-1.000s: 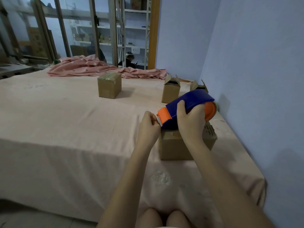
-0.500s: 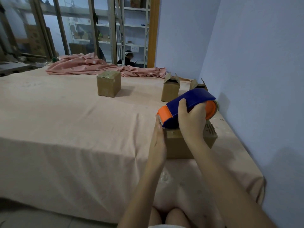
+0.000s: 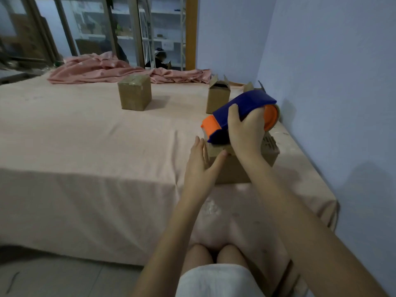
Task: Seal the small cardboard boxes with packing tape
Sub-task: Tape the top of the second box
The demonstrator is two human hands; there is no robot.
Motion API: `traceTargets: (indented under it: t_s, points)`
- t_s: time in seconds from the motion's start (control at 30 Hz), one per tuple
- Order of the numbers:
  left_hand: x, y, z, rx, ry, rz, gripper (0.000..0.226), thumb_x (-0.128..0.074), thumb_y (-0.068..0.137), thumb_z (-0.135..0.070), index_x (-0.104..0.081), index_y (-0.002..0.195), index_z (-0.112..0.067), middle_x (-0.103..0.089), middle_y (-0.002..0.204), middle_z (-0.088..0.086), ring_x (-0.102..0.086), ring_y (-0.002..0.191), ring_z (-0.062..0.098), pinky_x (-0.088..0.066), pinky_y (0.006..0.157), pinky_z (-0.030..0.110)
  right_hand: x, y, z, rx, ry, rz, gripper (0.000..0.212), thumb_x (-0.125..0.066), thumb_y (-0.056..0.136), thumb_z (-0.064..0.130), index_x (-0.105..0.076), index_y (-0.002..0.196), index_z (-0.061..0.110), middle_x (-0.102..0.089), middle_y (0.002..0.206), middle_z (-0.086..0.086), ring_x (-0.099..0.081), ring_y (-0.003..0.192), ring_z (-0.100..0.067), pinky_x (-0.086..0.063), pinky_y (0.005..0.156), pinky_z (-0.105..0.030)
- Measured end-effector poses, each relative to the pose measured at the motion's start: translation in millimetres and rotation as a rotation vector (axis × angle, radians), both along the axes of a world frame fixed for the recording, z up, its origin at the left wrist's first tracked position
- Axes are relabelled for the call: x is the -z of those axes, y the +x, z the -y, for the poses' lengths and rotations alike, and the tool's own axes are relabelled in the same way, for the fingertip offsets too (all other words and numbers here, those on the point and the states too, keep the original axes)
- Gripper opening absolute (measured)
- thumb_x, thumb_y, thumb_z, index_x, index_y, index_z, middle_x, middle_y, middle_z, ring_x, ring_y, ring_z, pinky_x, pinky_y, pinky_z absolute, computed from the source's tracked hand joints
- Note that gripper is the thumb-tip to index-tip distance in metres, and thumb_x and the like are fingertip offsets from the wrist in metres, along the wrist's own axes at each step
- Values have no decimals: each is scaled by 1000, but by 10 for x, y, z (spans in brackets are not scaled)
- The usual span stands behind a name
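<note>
Brown cardboard box (image 3: 233, 168) sits at the table's four o'clock corner, the right hand (image 3: 246, 131) gripping a blue-and-orange tape dispenser (image 3: 240, 112) on top. Left hand (image 3: 200, 166) braces its nine o'clock side, fingers straight. Weak bracing may let it slide, wrinkling tape.

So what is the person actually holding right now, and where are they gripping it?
The right hand grips the tape dispenser around its blue middle. The left hand holds nothing, its straight fingers against the nearest box.
</note>
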State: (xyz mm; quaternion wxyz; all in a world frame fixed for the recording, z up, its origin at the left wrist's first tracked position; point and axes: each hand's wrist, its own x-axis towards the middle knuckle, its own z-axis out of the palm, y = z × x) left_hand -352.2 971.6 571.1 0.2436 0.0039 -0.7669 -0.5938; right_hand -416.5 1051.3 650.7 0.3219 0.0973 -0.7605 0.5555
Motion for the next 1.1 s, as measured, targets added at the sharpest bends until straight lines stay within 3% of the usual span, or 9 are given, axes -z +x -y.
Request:
traceTargets:
  t_s: [0.1, 0.17, 0.23, 0.37, 0.5, 0.57, 0.73, 0.87, 1.1]
  points:
    - [-56, -21, -40, 8, -19, -87, 57, -60, 80, -56, -44, 130, -33, -55, 120, -28, -50, 111, -10, -43, 90, 14, 0, 14, 8, -1, 3, 14, 16, -54, 91, 30, -42, 95, 20, -53, 72, 15, -56, 63, -1, -42, 54, -7]
    - [-44, -9, -24, -44, -79, -127, 46, -58, 77, -61, -42, 117, -45, -52, 103, -43, -50, 99, -19, -39, 76, 1, 10, 23, 8, 5, 3, 21, 17, -54, 91, 30, -42, 95, 20, -53, 72, 15, -56, 64, -2, -41, 56, -10]
    - [-42, -23, 23, -64, -120, -139, 44, -59, 74, -64, -39, 111, -52, -52, 101, -42, -49, 98, -20, -37, 73, -2, 23, 27, 1, 11, 0, 18, 18, -55, 91, 30, -42, 97, 19, -53, 73, 15, -56, 65, -2, -42, 57, -11]
    - [-16, -151, 43, 101, -1, -120, 80, -70, 73, -54, -34, 139, -27, -53, 131, -11, -52, 116, -1, -45, 94, 16, 24, 36, -9, -4, -37, 41, 21, -57, 89, 30, -42, 100, 21, -53, 76, 16, -57, 69, -3, -47, 62, -15]
    - [85, -269, 4, 86, 48, -175, 67, -67, 78, -48, -43, 134, -22, -55, 125, -4, -56, 113, 8, -51, 92, 31, -13, 27, -17, -15, -74, 52, 27, -62, 86, 36, -46, 100, 19, -61, 83, 10, -62, 76, -6, -53, 75, -26]
    - [115, -301, 10, 70, 48, -191, 59, -63, 80, -48, -44, 131, -26, -53, 125, -5, -55, 114, 11, -51, 90, 30, -35, 10, -33, -22, -69, 62, 27, -62, 86, 37, -48, 99, 18, -64, 87, 5, -63, 79, -8, -53, 78, -30]
    - [118, -302, 21, 16, -83, -205, 54, -54, 80, -59, -42, 129, -38, -50, 121, -20, -50, 113, 1, -44, 84, 12, -61, -11, -100, -73, -66, 66, 19, -57, 90, 26, -49, 101, 13, -63, 83, 1, -63, 74, -12, -56, 72, -32]
    - [101, -319, 66, 4, -125, -199, 49, -53, 81, -58, -40, 126, -45, -49, 118, -21, -50, 111, 0, -51, 86, 33, -99, -5, -83, -81, -26, 29, 17, -55, 91, 26, -48, 99, 13, -62, 81, 1, -62, 72, -12, -55, 67, -28]
    - [118, -311, 68, 7, -120, -172, 66, -51, 80, -58, -35, 139, -34, -48, 125, -17, -47, 115, -1, -51, 89, 35, -133, -58, -118, -86, -85, 77, 18, -53, 90, 22, -52, 96, 5, -57, 71, 1, -55, 60, -5, -43, 53, -15]
